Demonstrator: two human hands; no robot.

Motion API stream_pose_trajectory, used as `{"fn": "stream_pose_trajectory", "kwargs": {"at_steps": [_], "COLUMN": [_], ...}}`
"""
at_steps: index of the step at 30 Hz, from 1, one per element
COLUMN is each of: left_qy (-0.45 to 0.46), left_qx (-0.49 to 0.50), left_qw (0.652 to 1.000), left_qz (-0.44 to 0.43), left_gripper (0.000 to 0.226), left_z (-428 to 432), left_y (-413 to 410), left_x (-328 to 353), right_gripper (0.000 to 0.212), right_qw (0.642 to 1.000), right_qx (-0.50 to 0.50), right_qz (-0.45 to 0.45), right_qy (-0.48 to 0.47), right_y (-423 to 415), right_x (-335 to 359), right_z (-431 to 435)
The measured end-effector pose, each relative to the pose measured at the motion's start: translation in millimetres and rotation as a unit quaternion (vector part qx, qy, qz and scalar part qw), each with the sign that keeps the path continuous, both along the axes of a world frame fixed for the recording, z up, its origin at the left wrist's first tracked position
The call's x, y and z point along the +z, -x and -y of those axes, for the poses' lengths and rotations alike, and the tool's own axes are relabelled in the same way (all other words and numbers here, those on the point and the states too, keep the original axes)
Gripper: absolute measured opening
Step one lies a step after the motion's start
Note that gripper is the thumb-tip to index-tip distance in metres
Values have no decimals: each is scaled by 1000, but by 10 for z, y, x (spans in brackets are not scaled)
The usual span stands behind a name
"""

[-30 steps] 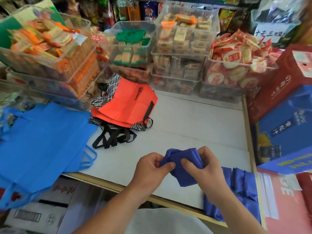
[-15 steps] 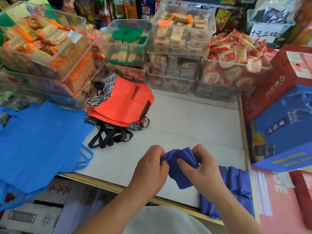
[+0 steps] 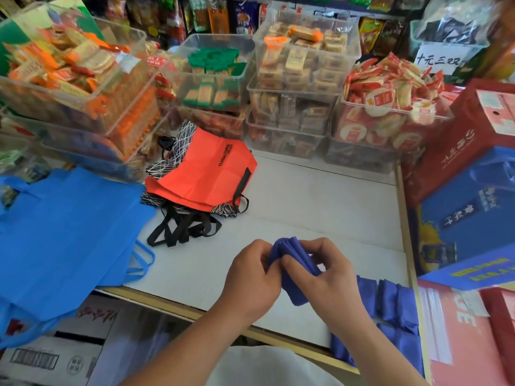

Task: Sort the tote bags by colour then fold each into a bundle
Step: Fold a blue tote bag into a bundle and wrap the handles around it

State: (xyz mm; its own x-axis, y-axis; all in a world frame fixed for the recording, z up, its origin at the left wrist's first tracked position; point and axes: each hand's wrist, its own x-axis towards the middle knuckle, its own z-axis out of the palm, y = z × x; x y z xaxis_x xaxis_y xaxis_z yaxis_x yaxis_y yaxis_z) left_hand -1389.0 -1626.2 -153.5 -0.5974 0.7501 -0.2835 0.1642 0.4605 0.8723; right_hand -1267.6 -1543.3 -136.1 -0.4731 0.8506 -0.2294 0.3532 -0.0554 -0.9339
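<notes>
Navy tote bag (image 3: 295, 264) sits at 6 o'clock, low over the desk (image 3: 320, 207), your left hand (image 3: 250, 277) and right hand (image 3: 331, 282) both pinching it, likely so its folds hold. Navy bundles (image 3: 390, 299) lie at 4, light-blue bags (image 3: 69, 227) at 9, orange bags (image 3: 206, 174) at 11.

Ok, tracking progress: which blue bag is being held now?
The dark blue bag held between left hand and right hand; the light blue bags lie flat, other dark blue bundles rest untouched.
</notes>
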Motion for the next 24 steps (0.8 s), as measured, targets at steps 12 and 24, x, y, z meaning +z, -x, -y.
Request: {"fn": "stream_pose_trajectory", "kwargs": {"at_steps": [12,24], "left_qy": [-29,-34], "left_qx": [64,3], "left_qw": [970,920], "left_qz": [235,391], "left_gripper": [38,22], "left_z": [-2,-6], "left_y": [40,262], "left_x": [125,138], "right_gripper": [19,46], "right_qw": [998,997], "right_qx": [35,30], "right_qz": [-57,-48], "right_qy": [-22,-43], "right_y": [-36,-131], "right_x": [-124,-93], "right_z": [-11,-127]}}
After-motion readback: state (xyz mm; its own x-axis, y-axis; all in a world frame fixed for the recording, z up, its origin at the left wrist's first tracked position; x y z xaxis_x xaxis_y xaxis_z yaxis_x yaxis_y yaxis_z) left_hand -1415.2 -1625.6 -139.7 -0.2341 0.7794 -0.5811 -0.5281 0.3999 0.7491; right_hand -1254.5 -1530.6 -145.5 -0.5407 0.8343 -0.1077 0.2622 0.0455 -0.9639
